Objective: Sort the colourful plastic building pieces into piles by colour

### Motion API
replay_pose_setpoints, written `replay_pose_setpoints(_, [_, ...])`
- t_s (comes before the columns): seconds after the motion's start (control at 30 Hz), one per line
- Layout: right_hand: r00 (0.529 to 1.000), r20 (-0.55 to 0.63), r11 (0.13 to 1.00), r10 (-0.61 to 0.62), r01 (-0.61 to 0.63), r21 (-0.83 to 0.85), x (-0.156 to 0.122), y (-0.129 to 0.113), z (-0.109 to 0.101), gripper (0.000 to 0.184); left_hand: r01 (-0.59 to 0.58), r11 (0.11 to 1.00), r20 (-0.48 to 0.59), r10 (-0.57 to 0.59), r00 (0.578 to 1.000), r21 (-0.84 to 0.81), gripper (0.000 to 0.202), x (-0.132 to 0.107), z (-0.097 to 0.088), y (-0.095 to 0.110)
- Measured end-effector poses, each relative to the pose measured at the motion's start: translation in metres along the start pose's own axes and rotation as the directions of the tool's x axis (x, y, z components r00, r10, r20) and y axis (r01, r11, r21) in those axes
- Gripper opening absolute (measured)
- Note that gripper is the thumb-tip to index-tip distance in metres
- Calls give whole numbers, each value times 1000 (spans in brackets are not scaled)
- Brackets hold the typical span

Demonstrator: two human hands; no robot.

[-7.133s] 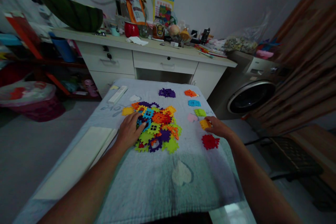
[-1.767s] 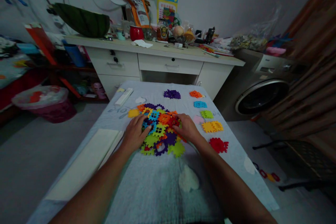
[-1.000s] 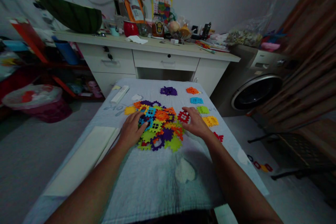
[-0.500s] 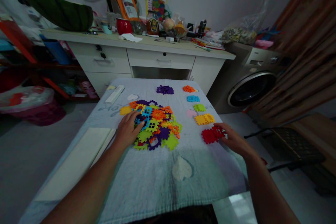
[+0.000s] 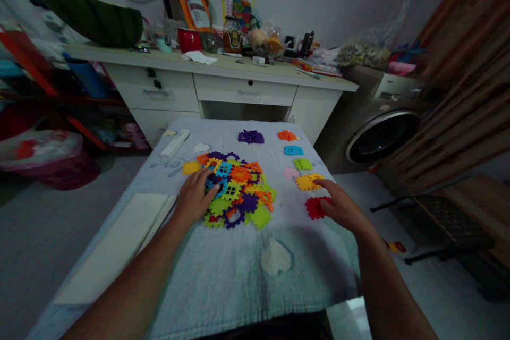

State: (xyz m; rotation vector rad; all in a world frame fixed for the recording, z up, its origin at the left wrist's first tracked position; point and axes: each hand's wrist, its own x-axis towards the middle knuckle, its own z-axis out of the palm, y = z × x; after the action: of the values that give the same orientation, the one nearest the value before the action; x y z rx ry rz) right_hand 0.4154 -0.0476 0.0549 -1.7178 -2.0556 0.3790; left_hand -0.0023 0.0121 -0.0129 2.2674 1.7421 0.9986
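Observation:
A heap of interlocking plastic tiles (image 5: 241, 191) in several colours lies on the cloth-covered table (image 5: 247, 287). My left hand (image 5: 196, 195) rests on the heap's left edge, thumb apart from the fingers, touching tiles there. At the right, my right hand (image 5: 340, 204) is over the small groups of tiles, its fingers apart. Its index finger reaches the yellow tiles (image 5: 306, 182), and its thumb is at the red tile (image 5: 315, 207), partly covering it. Farther back lie green tiles (image 5: 303, 164), blue tiles (image 5: 294, 150), orange tiles (image 5: 286, 135) and purple tiles (image 5: 251, 136).
A long white box-like strip (image 5: 175, 143) and a pale flat panel (image 5: 115, 247) lie along the table's left side. Behind stands a white desk (image 5: 245, 87) with jars and bags, beside a washing machine (image 5: 382, 127). Red and yellow pieces (image 5: 395, 247) lie on the floor.
My right hand has moved left over the red and yellow groups; fewer red and yellow tiles show there. More of the pieces on the floor now shows. My left hand has stayed put.

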Motion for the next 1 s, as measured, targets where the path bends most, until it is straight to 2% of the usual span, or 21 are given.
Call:
replay_pose_setpoints(0.07, [994, 32, 994, -100, 99, 37, 14, -31, 10, 53, 8, 1000, 1, -8, 1000, 3, 45, 0, 0, 0])
replay_pose_setpoints(0.2, [949, 133, 958, -286, 278, 75, 46, -93, 36, 50, 7, 1000, -7, -8, 1000, -16, 43, 0, 0, 0])
replay_pose_setpoints(0.3, [934, 137, 944, -329, 322, 73, 74, -126, 59, 41, 8, 1000, -16, -9, 1000, -27, 42, -1, 0, 1])
replay_pose_setpoints(0.4, [945, 107, 951, -308, 306, 39, 98, -144, 83, 35, 14, 999, -22, -14, 1000, -37, 41, -1, -1, 1])
replay_pose_setpoints(0.5, [964, 79, 967, -254, 255, -12, 111, -149, 104, 40, 43, 998, -19, -44, 999, -45, 42, -1, -3, 3])
replay_pose_setpoints(0.67, [968, 36, 968, -250, 251, -13, 113, -143, 115, 22, 67, 996, -16, -68, 998, -65, 42, -2, -6, 7])
replay_pose_setpoints(0.77, [966, -57, 963, -252, 256, 83, 113, -133, 112, 17, 73, 995, -29, -75, 997, -67, 41, -2, -5, 7])
replay_pose_setpoints(0.87, [971, -149, 952, -190, 219, 216, 120, -118, 108, 14, 68, 996, -58, -71, 996, -55, 39, -2, -3, 6])
replay_pose_setpoints(0.93, [980, -164, 937, -111, 158, 310, 124, -109, 106, 11, 67, 996, -75, -71, 995, -55, 38, -2, -3, 5])
replay_pose_setpoints(1.0, [992, -120, 901, -37, 85, 424, 127, -103, 106, 12, 69, 996, -81, -74, 994, -65, 36, -2, -4, 6])
